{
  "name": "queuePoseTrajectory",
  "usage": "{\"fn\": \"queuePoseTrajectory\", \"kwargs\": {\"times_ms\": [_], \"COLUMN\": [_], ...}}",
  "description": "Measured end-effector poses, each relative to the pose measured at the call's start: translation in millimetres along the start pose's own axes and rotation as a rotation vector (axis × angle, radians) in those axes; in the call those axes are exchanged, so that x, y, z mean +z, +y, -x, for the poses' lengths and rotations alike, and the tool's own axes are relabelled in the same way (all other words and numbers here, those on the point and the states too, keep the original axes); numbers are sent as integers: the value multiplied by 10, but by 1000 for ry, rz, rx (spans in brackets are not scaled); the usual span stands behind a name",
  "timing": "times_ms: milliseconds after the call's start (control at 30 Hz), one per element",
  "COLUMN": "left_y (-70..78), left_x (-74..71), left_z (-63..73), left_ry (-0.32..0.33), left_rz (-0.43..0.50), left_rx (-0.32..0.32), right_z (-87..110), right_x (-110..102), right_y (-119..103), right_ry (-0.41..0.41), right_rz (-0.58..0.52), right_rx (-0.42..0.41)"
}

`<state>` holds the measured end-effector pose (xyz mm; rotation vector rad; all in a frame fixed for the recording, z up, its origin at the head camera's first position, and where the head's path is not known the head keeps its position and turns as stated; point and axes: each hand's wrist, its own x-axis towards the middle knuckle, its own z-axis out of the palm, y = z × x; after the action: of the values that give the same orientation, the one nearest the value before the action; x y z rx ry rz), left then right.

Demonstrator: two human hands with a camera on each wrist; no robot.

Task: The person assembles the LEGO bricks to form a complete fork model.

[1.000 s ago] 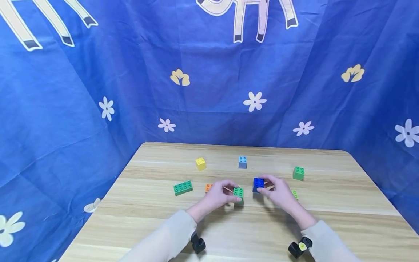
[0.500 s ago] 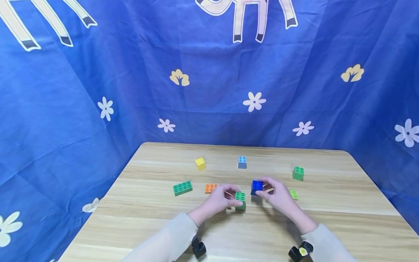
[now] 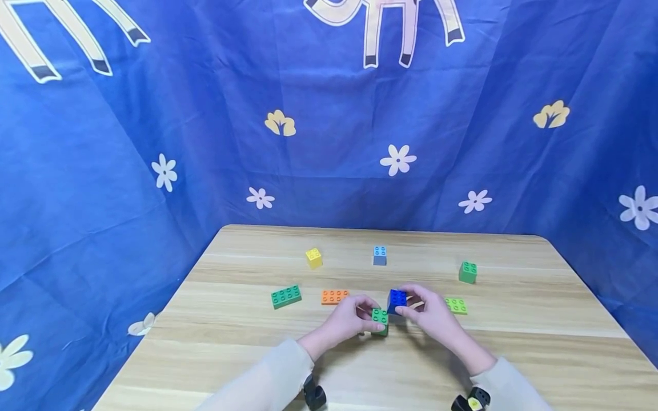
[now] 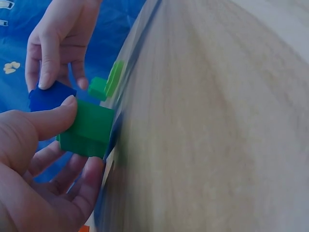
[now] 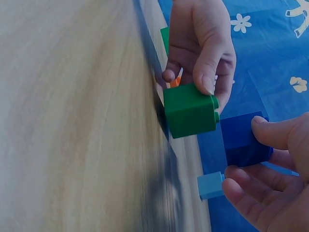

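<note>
A green toy building brick (image 3: 380, 321) is pinched between the thumb and fingers of my left hand (image 3: 350, 317). My right hand (image 3: 433, 311) pinches a dark blue brick (image 3: 397, 301) of about the same size, just behind and to the right of the green one. In the head view the two bricks look side by side, the blue a little farther back. The right wrist view shows the green brick (image 5: 190, 111) and the blue brick (image 5: 245, 139) close together; whether they touch, I cannot tell. Studs on both face up in the head view.
On the wooden table (image 3: 247, 342) lie an orange brick (image 3: 334, 297), a long green brick (image 3: 286, 297) and a lime brick (image 3: 456, 306). Farther back stand a yellow brick (image 3: 314, 258), a light blue brick (image 3: 380, 256) and another green brick (image 3: 468, 272). A blue patterned cloth (image 3: 329, 188) hangs behind.
My right hand has carried the blue brick left and toward the front. The left hand has moved slightly right and nearer with the green brick, so the two bricks are closer together.
</note>
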<state>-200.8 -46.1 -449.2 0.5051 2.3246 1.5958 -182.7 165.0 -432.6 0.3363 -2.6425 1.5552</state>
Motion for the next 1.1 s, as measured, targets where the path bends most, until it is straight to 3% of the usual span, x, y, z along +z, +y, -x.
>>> {"fn": "queuePoseTrajectory", "kwargs": {"times_ms": [533,833,1100], "left_y": [-4,-46,-70], "left_x": [62,112,112], "left_z": [-3,2,-1], "left_ry": [13,44,29], "left_rz": [-26,-17,-15], "left_rx": [14,-2,8], "right_z": [60,95,111], "right_x": [67,113,157], "right_y": [-105,-100,-78], "right_ry": [-52,-66,-72], "right_rz": [-22,-26,-27], "right_rx": [-107,-118,-131]}}
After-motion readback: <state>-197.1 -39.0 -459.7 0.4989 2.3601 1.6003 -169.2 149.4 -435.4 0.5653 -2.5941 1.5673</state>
